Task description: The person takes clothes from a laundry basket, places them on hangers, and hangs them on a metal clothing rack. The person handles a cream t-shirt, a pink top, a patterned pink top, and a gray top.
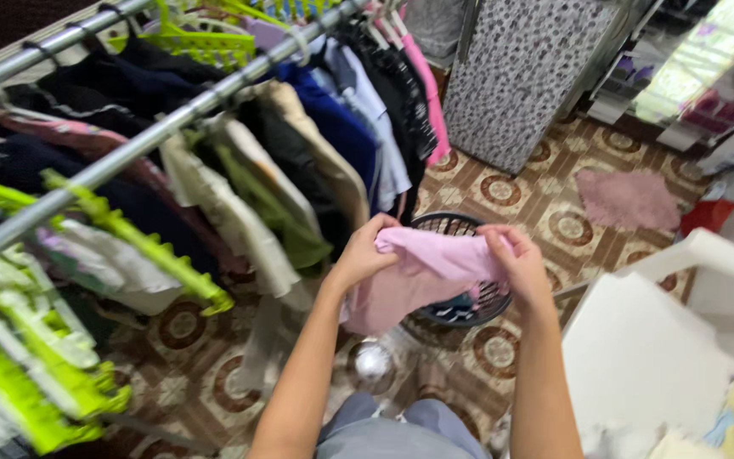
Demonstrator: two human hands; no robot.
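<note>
Both my hands hold a pale pink garment (422, 276) stretched between them above a dark round laundry basket (452, 228). My left hand (365, 251) grips the cloth's upper left edge. My right hand (516, 259) grips its upper right edge. The cloth hangs down and covers part of the basket. A metal clothes rail (172, 127) runs diagonally on my left, loaded with hanging clothes (299, 161) and lime-green hangers (129, 234).
A white plastic chair (647, 340) stands at right. A pink mat (626, 200) lies on the patterned tile floor (520, 195). A patterned upright board (520, 76) leans at the back. My grey-clad legs (401, 433) are below.
</note>
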